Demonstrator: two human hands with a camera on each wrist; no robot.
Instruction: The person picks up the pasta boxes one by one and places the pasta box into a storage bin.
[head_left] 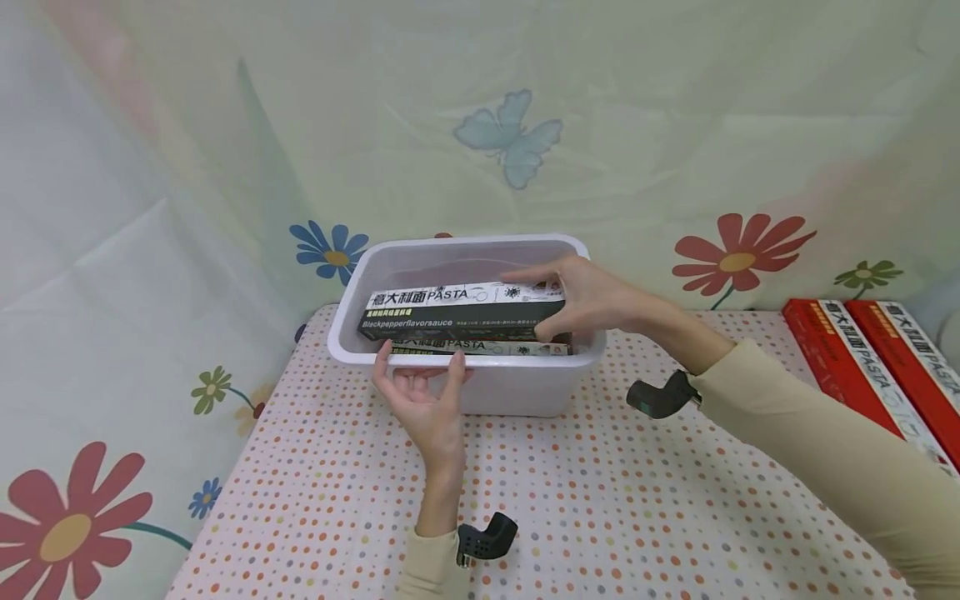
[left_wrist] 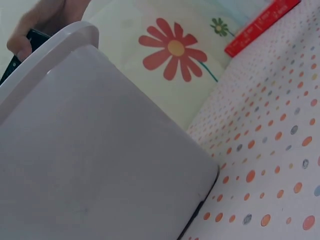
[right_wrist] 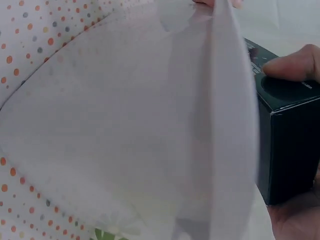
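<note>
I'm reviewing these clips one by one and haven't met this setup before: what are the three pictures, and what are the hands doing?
No machine here: a person wears three cameras. The large picture comes from the head, the other two from the wrists.

On the dotted tablecloth stands a white plastic bin. The right hand grips one end of a black pasta box in the bin, above another box. The left hand holds the bin's near rim. Two red pasta boxes lie at the right edge.

The left wrist view shows the bin's wall, the right wrist view the black box's end.
</note>
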